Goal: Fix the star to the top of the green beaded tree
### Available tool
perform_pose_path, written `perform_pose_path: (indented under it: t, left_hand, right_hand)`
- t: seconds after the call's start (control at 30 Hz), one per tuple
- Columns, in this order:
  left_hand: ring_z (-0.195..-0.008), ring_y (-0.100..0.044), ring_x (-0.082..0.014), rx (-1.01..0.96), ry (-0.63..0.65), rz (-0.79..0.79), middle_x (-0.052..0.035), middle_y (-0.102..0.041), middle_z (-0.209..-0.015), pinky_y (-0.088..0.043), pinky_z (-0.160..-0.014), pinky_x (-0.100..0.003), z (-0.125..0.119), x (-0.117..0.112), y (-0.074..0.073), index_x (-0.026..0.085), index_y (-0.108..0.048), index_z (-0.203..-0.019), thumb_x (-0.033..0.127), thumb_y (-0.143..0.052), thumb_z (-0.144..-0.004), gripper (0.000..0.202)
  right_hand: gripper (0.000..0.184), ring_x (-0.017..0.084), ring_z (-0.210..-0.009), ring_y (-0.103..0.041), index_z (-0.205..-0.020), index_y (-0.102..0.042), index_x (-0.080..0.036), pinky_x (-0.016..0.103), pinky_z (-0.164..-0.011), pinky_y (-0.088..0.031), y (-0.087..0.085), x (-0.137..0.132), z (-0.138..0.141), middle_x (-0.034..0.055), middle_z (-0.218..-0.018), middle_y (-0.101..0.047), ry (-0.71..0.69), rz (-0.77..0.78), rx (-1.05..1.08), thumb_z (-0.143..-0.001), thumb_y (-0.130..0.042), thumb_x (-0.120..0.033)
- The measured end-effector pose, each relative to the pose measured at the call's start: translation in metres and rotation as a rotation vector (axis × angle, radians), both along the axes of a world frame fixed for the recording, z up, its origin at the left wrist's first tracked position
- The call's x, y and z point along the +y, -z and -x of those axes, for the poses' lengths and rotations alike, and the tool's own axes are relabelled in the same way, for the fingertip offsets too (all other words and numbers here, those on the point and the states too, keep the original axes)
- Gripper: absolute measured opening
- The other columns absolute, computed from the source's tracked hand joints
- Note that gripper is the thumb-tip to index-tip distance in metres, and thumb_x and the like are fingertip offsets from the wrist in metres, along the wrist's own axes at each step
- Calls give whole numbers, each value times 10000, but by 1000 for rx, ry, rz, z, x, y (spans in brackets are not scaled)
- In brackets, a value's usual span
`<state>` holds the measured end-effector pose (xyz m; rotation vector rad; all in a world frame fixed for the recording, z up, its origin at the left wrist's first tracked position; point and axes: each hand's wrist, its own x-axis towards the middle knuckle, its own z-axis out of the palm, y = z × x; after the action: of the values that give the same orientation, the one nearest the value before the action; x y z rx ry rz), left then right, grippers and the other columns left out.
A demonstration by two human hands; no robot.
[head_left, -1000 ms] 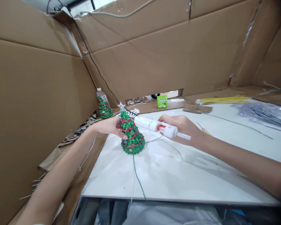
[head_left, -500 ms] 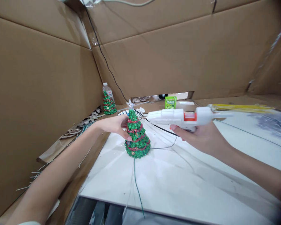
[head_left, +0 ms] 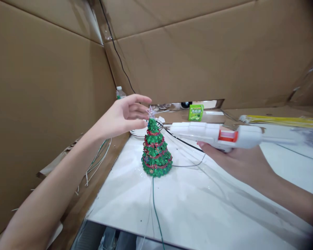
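A small green beaded Christmas tree (head_left: 158, 152) with red garlands stands upright on the white board. On its top sits a clear, pinkish star (head_left: 151, 111). Beside the star, my left hand (head_left: 127, 116) is open, thumb and fingers apart, with the thumb tip close to the treetop; whether it touches I cannot tell. My right hand (head_left: 234, 161) is wrapped around a white hot glue gun (head_left: 190, 132) with an orange-framed window. The nozzle points left, close to the upper part of the tree. A glue stick (head_left: 279, 139) sticks out of its back end.
Behind the tree lies a striped plate (head_left: 137, 133), with a green packet (head_left: 195, 113) further right. A bottle (head_left: 120, 92) stands at the back left. Yellow strips (head_left: 279, 121) lie at the right. A green wire (head_left: 156, 211) runs toward me. Cardboard walls (head_left: 198, 62) enclose the table.
My left hand has let go of the tree's side and risen to the star, its fingers spreading. The glue gun stays close to the upper tree. The view has shifted slightly.
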<state>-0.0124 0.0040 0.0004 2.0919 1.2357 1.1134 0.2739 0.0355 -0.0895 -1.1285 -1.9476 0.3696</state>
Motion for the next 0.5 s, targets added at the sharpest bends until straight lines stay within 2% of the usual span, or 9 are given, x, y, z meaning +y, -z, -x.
perform_pose_path:
  t: [0.07, 0.13, 0.2, 0.27, 0.33, 0.4, 0.5]
  left_hand:
    - [-951, -645, -205, 27, -19, -127, -78, -625, -1088, -565, -800, -354, -4, -4, 1, 192, -493, -1225, 131, -678, -713, 547]
    - [-920, -637, -169, 73, -37, -264, -72, -605, -1119, -563, -787, -322, -9, -9, 1, 204, -475, -1213, 109, -650, -733, 519]
    - [-923, -628, -155, 142, -55, -367, -80, -589, -1155, -554, -805, -315, -12, -14, 0, 193, -481, -1191, 89, -629, -752, 475]
    - [-954, -623, -160, 210, -61, -415, -90, -582, -1181, -547, -830, -322, -14, -18, -1, 172, -506, -1169, 80, -605, -776, 416]
    - [-974, -623, -165, 253, -63, -441, -95, -583, -1190, -546, -834, -325, -14, -19, -2, 153, -531, -1162, 75, -580, -800, 374]
    - [-983, -623, -169, 290, -77, -467, -95, -589, -1177, -548, -835, -327, -12, -19, -2, 141, -551, -1164, 70, -571, -810, 362]
    - [-1006, -613, -175, 353, -96, -513, -85, -605, -1141, -547, -844, -326, -12, -18, -2, 137, -573, -1151, 57, -575, -802, 358]
  right_hand:
    - [234, 261, -814, -656, -876, -617, -300, 324, -545, -484, -2, 1, 0, -36, -795, -693, 26, 1, -23, -766, -580, -504]
    - [222, 249, -784, -645, -830, -591, -277, 308, -531, -459, -3, 5, -2, -24, -757, -676, 49, -71, -76, -765, -579, -489]
    - [237, 209, -665, -605, -732, -517, -248, 280, -499, -410, -3, 12, -7, -21, -651, -614, 91, -171, -142, -766, -580, -474]
    - [290, 149, -526, -505, -676, -429, -227, 255, -470, -354, -3, 21, -14, -37, -573, -527, 108, -272, -223, -789, -557, -462]
    - [253, 126, -496, -462, -721, -445, -226, 249, -469, -321, -2, 30, -23, -42, -629, -552, 92, -366, -364, -821, -524, -445]
    - [142, 148, -585, -537, -873, -517, -243, 255, -493, -313, 0, 39, -31, -24, -785, -631, 26, -445, -558, -845, -487, -379]
    - [247, 189, -774, -616, -1024, -544, -235, 261, -526, -305, 6, 52, -37, 22, -919, -664, -57, -500, -813, -816, -425, -178]
